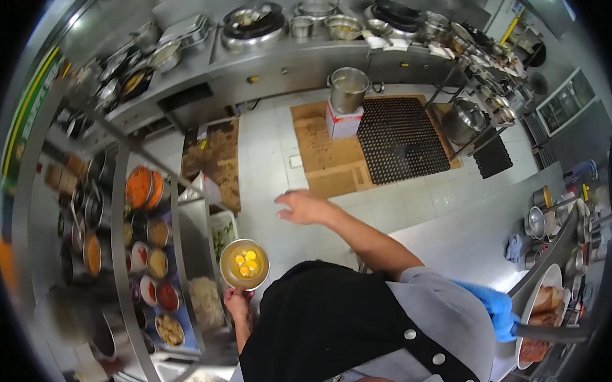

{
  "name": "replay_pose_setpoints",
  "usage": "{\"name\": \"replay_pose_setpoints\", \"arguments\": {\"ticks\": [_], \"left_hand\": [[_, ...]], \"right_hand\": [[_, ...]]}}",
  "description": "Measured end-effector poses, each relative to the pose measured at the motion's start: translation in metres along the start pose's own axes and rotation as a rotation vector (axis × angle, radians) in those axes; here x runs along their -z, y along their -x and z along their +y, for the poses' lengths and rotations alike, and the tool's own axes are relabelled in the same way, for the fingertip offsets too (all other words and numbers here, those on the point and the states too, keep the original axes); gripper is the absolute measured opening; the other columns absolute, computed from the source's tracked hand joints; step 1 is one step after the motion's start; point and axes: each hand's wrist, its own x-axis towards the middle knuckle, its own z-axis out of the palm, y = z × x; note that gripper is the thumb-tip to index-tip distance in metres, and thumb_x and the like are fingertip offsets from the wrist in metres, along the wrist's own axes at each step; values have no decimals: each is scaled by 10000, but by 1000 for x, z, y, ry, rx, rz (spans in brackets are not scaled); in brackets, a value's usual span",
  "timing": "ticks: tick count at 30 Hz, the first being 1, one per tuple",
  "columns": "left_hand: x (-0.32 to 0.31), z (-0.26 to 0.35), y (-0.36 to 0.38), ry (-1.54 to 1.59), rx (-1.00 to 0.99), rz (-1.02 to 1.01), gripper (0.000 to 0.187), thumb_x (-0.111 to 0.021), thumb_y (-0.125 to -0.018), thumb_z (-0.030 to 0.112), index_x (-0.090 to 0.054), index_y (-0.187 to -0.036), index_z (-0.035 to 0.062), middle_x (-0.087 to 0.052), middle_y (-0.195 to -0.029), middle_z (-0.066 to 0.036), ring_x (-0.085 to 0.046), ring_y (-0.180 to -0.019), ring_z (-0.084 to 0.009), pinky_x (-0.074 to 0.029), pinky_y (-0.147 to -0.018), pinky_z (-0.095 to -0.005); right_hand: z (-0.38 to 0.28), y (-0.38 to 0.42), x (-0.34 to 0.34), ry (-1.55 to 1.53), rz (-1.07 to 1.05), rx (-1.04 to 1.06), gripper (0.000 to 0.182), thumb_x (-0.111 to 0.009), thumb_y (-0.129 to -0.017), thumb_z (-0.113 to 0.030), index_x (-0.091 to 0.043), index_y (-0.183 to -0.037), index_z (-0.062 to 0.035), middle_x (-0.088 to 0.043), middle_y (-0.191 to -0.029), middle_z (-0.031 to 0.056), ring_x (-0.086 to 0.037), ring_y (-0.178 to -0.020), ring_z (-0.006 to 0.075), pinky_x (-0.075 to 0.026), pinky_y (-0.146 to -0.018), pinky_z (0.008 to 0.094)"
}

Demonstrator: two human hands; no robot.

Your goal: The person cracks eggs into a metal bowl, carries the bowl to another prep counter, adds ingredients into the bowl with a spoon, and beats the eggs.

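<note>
My left hand (237,303) is closed on the rim of a round metal bowl (264,278). Several raw egg yolks (246,262) lie in clear egg white inside it. Out in front of me, over the floor, my right hand (302,208) is stretched forward with its fingers apart and nothing in them. The bowl is at my left side, close to a white tub of green pieces (222,234) and a container of pale food (207,301), both by the shelf rack.
A metal rack (128,264) with food containers stands left. Ahead, a large pot (349,90) tops a box, near a black mat (402,140). Pans line the back counter (248,75). At right, another person's blue-gloved hand (493,306) is near meat (546,310) by a steel table (456,233).
</note>
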Motion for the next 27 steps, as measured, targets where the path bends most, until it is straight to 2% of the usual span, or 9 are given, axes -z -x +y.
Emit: {"name": "replay_pose_setpoints", "arguments": {"ticks": [3, 5, 8, 9, 13, 17, 19, 22, 27], "left_hand": [[-45, 9, -56, -71, -21, -65, 136, -636, -865, 8, -514, -853, 67, -614, -748, -75, -598, -565, -177, -544, -532, -314], [-80, 17, -88, -138, -16, -74, 139, -628, -866, -2, -506, -860, 65, -602, -745, -70, -598, -569, -180, -548, -533, -310], [-142, 32, -139, -205, 37, -122, 148, -628, -865, -7, -498, -863, 65, -594, -752, -70, -602, -574, -182, -550, -532, -307], [-165, 37, -155, -216, 25, -168, 163, -630, -861, -14, -488, -864, 66, -587, -761, -69, -613, -601, -181, -553, -527, -307], [-273, 51, -233, -390, 52, -339, 177, -633, -869, -12, -472, -864, 63, -588, -757, -79, -611, -583, -186, -574, -531, -319], [-398, 63, -297, -506, 61, -576, 189, -629, -863, -14, -462, -863, 75, -574, -739, -72, -597, -585, -177, -563, -531, -310], [-465, 78, -299, -562, 62, -679, 195, -634, -861, -12, -462, -854, 79, -560, -724, -65, -582, -577, -169, -559, -536, -305], [-568, 90, -288, -621, 65, -811, 212, -648, -853, -9, -459, -832, 85, -521, -688, -43, -545, -552, -152, -551, -554, -294], [-713, 70, -249, -620, -20, -1008, 194, -665, -846, 1, -486, -862, 74, -580, -725, -52, -573, -581, -156, -530, -557, -285]], "right_hand": [[35, -12, 9, -20, 12, 38, 483, -650, -920, -408, -650, -1286, -93, -701, -1163, 187, -649, -1120, 379, -522, -953, 478], [64, -12, 17, 18, -170, -100, 473, -657, -914, -410, -667, -1264, -92, -709, -1136, 183, -652, -1110, 379, -525, -944, 475], [105, -10, 43, 68, -196, -291, 448, -663, -909, -409, -691, -1216, -83, -714, -1129, 181, -656, -1105, 377, -531, -929, 479], [130, -11, 41, 62, -223, -318, 485, -639, -932, -445, -660, -1254, -83, -698, -1166, 187, -642, -1136, 378, -519, -950, 482], [198, 12, 54, 40, -213, -573, 478, -632, -933, -451, -663, -1251, -95, -700, -1169, 181, -644, -1137, 371, -523, -947, 483], [226, 55, 77, -71, -66, -849, 489, -629, -930, -449, -660, -1264, -94, -698, -1187, 178, -642, -1142, 372, -521, -951, 487], [234, 77, 83, -164, 178, -972, 499, -635, -918, -449, -663, -1269, -94, -705, -1179, 174, -648, -1131, 372, -519, -950, 487], [241, 105, 81, -199, 421, -1108, 513, -644, -905, -455, -672, -1266, -92, -718, -1151, 174, -658, -1112, 370, -517, -949, 479], [264, 151, 83, -391, 415, -1305, 530, -647, -896, -477, -679, -1271, -103, -729, -1121, 173, -663, -1098, 375, -516, -946, 477]]}}
